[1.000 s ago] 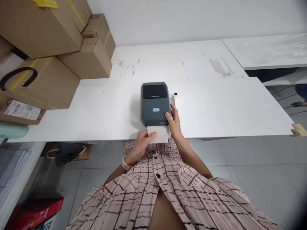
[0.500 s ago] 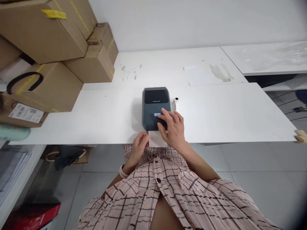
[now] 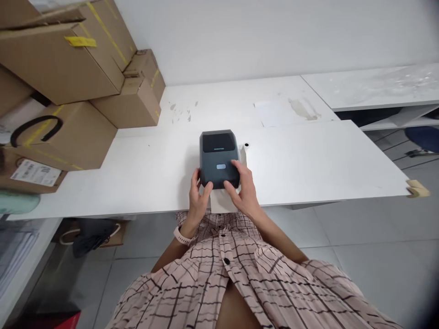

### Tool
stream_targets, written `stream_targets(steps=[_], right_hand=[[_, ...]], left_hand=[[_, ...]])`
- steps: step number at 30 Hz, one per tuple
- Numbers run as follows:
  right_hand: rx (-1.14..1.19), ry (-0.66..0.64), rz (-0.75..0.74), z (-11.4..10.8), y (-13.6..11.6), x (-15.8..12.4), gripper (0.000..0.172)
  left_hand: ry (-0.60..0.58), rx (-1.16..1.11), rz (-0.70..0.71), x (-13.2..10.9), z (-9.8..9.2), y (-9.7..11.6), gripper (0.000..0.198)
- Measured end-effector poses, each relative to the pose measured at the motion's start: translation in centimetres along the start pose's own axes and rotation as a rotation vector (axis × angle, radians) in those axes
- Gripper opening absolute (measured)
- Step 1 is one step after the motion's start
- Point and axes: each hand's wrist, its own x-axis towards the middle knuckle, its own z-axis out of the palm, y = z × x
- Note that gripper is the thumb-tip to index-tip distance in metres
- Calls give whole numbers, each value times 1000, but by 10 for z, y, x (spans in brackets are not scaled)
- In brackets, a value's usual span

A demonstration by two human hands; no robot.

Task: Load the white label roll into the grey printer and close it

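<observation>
A dark grey label printer (image 3: 218, 157) with a black window and a light rectangular button sits near the front edge of the white table. White label paper (image 3: 223, 202) sticks out of its front and hangs over the edge. My left hand (image 3: 199, 194) grips the printer's front left corner, thumb on the front and fingers along the side. On the front right corner, my right hand (image 3: 244, 189) holds it too, with the fingers on the upper right side and the thumb at the front. Part of a white paper roll (image 3: 245, 147) shows behind its right side.
Stacked cardboard boxes (image 3: 65, 61) fill the left end of the white table (image 3: 308, 160). A sheet of paper (image 3: 269, 114) lies towards the back. A tan corner guard (image 3: 417, 188) covers the right front corner, and a blue stool (image 3: 423, 137) stands beyond.
My left hand has moved from the paper up to the printer's left side. My right hand has shifted from near the button to the right side. The camera view has moved slightly.
</observation>
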Motion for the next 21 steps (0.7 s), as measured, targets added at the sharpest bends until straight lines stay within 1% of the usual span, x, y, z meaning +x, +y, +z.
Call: stream_targets(steps=[2,3,5,7,11,15,18,21], right_hand=[[171,51,219,4,7,-13,69],[249,58,301,6,10,-17,70],[367,58,381,10,15,-23,70],[408,65,388,13,16,-23,69],[412,110,391,13,16,-19,66],[421,132,388,10,14,-17,64],[394,110,347,4,15,-6,66],[343,85,264,-6,18,21,70]], left_hand=[[-21,-34,-44,-3,0,-3,81],[-22,-46,-55,-4,0,-4,79],[-7,-56,-49,-4,1,-6,76],[23,-34,-13,-3,3,-9,75],[94,21,35,1,5,-15,74],[85,-13,43,3,2,-16,71],[83,-28,86,10,-1,-7,72],[101,-20,171,29,-1,13,70]])
